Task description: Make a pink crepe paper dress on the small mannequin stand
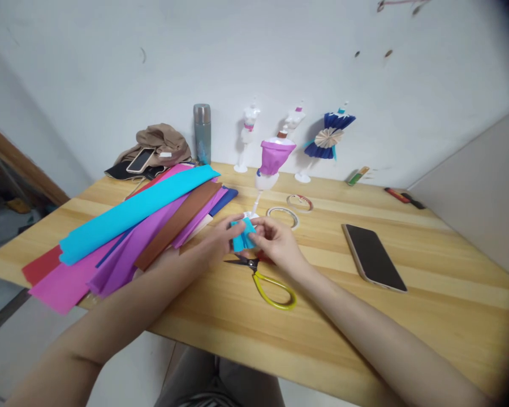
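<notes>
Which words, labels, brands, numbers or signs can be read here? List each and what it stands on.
None can be read.
Narrow green-and-tan object: any print too blurred.
Small white patch on the crumpled brown cloth: too small to tell.
Grey-blue cylindrical flask: light blue pattern, no legible lettering.
Small bright blue paper piece being held: no lettering visible.

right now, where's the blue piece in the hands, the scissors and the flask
Blue piece (242,241): head view, its lower part.
Scissors (253,263): head view, on the dark pivot.
Flask (202,137): head view, middle of its body.
</notes>
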Available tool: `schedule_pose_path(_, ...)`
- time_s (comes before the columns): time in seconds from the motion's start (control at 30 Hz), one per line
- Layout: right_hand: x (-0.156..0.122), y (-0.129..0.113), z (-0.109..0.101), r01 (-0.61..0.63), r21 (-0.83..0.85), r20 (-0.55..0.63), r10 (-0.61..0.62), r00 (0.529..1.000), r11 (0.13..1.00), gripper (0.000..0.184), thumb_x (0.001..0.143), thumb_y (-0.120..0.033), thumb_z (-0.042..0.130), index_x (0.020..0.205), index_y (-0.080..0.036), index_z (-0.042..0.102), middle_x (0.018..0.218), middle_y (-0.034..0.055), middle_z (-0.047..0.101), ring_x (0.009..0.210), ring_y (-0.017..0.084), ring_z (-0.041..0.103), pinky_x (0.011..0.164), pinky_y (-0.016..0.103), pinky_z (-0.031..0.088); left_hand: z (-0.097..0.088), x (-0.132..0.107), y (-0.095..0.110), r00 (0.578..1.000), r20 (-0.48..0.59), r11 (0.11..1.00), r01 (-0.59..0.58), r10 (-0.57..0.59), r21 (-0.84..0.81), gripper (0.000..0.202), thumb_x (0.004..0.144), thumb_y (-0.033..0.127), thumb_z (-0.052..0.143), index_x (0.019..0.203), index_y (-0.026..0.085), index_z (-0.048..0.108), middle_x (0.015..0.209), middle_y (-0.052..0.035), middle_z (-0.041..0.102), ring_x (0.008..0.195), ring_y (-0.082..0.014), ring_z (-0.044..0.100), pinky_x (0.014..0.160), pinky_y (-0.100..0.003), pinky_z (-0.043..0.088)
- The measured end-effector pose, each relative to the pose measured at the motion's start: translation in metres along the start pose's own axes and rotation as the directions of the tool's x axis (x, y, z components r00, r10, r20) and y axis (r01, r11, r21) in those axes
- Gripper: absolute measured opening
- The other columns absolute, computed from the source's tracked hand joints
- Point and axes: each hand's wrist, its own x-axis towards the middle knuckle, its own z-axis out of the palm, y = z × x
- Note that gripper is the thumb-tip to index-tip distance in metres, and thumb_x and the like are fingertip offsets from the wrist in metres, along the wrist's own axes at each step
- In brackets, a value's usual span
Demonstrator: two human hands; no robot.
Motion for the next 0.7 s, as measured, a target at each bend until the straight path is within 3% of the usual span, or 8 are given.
schedule_pose_path(0.1, -0.003, 0.0, 0.002, 0.026, 0.026, 0.011, -0.026, 1.0, 0.999, 0.03, 0.069, -0.035, 0.08, 0.093, -0.021, 0.072, 0.062, -0.0056, 0.058, 0.055, 0.012, 0.053, 0.055, 0.028, 0.044, 0.003, -0.004, 0.002, 1.0, -0.024, 0.997, 0.006, -0.004, 0.081, 0.072, 0.065, 0.029, 0.094, 0.129, 0.016, 0.064, 0.104, -0.0096, 0.074, 0.078, -0.021, 0.069, 0.057, -0.029, 0.059)
schedule_pose_path(0.37, -0.001, -0.004, -0.008, -0.14, 0.243, -0.003, 0.145, 0.989, 0.96, 0.038, 0.056, -0.036, 0.09, 0.085, -0.023, 0.071, 0.066, -0.0031, 0.066, 0.058, 0.017, 0.062, 0.059, 0.034, 0.058, 0.0, -0.002, 0.009, 0.986, -0.166, 0.992, -0.002, 0.024, 0.13, 0.049, 0.058, 0.022, 0.095, 0.1, 0.011, 0.072, 0.09, -0.0098, 0.076, 0.078, -0.0197, 0.07, 0.059, -0.026, 0.054)
schedule_pose_path(0.47, 0.0, -0.007, -0.011, -0.115, 0.234, -0.013, 0.122, 0.992, 0.965, 0.035, 0.053, -0.037, 0.092, 0.078, -0.023, 0.07, 0.066, -0.0022, 0.067, 0.058, 0.016, 0.062, 0.06, 0.032, 0.057, 0.0, 0.001, 0.009, 0.976, -0.218, 0.993, 0.004, 0.021, 0.114, 0.04, 0.059, 0.015, 0.093, 0.093, 0.013, 0.072, 0.084, -0.0063, 0.075, 0.074, -0.0184, 0.069, 0.062, -0.028, 0.054)
schedule_pose_path(0.7, 0.0, -0.007, -0.013, -0.124, 0.195, -0.012, 0.129, 0.992, 0.973, 0.036, 0.057, -0.044, 0.089, 0.068, -0.022, 0.062, 0.057, -0.0042, 0.059, 0.053, 0.013, 0.053, 0.054, 0.028, 0.048, 0.0, 0.002, 0.01, 0.98, -0.2, 0.998, 0.029, -0.019, 0.049, 0.029, 0.063, 0.013, 0.084, 0.09, 0.014, 0.076, 0.085, -0.0062, 0.078, 0.077, -0.0194, 0.072, 0.068, -0.03, 0.058)
